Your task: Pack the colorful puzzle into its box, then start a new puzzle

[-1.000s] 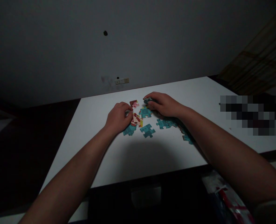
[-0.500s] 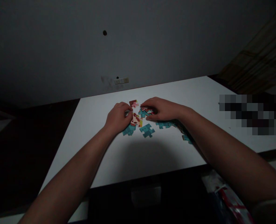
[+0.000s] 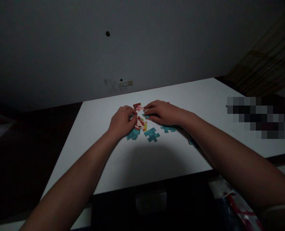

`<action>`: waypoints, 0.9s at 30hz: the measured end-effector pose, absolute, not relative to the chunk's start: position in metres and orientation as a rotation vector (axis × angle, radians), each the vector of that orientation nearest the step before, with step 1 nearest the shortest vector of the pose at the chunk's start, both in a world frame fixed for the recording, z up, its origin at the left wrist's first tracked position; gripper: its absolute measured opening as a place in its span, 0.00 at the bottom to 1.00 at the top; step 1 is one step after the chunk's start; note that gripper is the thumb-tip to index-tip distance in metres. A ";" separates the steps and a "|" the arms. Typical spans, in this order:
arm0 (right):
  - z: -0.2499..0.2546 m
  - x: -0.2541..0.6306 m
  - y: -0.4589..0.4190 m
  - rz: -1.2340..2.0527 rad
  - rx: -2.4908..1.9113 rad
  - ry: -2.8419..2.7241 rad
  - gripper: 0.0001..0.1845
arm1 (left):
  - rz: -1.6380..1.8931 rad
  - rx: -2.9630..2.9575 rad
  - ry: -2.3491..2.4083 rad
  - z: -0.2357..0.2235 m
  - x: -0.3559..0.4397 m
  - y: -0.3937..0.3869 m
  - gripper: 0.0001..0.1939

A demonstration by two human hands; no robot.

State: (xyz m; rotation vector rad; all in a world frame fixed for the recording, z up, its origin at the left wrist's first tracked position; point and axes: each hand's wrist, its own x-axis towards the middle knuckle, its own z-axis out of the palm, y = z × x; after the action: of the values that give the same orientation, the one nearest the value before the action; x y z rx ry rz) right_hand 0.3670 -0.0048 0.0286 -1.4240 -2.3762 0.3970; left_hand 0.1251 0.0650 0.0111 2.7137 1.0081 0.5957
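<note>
On the white table (image 3: pixel 157 160) lie jigsaw pieces, some face up in red, pink and yellow (image 3: pixel 141 124), several face down in teal (image 3: pixel 152 134). My left hand (image 3: pixel 121 121) rests curled on the table, its fingertips touching the face-up piece at the middle. My right hand (image 3: pixel 163 112) lies flat over other pieces, its fingertips pressing a small piece (image 3: pixel 146 112) against the coloured ones. A pink-and-red piece (image 3: pixel 138 106) lies just beyond both hands. More teal pieces (image 3: pixel 168 129) show under my right wrist.
The room is dim. A grey wall with a socket strip (image 3: pixel 125 83) stands behind the table. A blurred-out patch (image 3: pixel 260 117) sits on the table's right side. A red-and-white plastic bag (image 3: pixel 236 205) lies below the near edge on the right.
My right hand has brought a piece from the far side down and left to the coloured pieces, and now lies flat over it. My left hand has stayed put.
</note>
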 end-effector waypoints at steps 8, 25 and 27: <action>0.022 0.363 -0.003 0.271 -1.514 -2.363 0.24 | 0.605 2.724 1.015 0.007 0.127 0.069 0.11; 0.024 0.358 -0.002 0.025 -1.556 -2.542 0.28 | 0.622 2.730 1.002 0.005 0.127 0.070 0.10; 0.026 0.360 -0.001 0.036 -1.534 -2.569 0.26 | 0.624 2.733 0.999 0.005 0.127 0.070 0.10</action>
State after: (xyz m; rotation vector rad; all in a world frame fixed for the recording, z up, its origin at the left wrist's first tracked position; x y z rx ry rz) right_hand 0.3602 -0.0005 0.0259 -1.5335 -2.5690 0.0362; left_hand 0.1274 0.0696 0.0048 2.7327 0.9987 0.6242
